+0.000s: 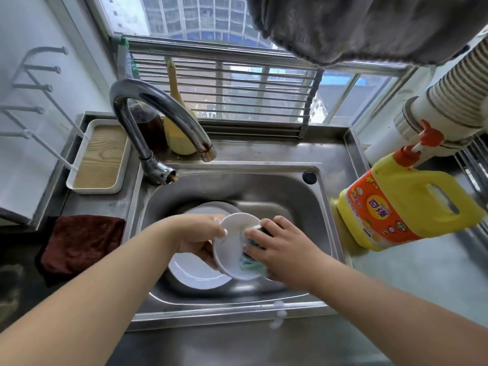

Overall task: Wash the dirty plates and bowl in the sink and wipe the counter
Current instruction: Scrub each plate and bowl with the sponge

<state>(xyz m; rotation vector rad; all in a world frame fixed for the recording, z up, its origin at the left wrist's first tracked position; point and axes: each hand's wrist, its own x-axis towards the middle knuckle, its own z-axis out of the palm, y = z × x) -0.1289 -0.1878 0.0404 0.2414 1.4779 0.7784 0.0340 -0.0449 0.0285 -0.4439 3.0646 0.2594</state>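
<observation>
Head view over the sink (pixel 303 204). The left hand (pixel 196 240) pinches the rim of one white bowl (pixel 232 249), thumb on the near rim and fingers curled behind it, tilting the bowl's mouth toward the right. The right hand (pixel 280 245) presses a sponge (pixel 250 256) into the bowl, fingers curled over the sponge's dark back; its green face lies against the inner wall. The decisive relation: the bowl's open side faces the right grip, so the sponge enters from the right, while the left grip sits on the opposite rim and steadies the bowl against the push. Both hands meet at the bowl, above the basin. Directly under the left grip lie two white plates (pixel 195 273), overlapping on the sink floor, the nearer one partly hidden by the bowl. Judged stage: bowl being scrubbed, plates and counter yet to do. Left of the left grip, one dark red cloth (pixel 81 244) lies on the counter (pixel 412 281); right of the right grip, one yellow detergent jug (pixel 401 204). The tap (pixel 158 112) shows no running water.
</observation>
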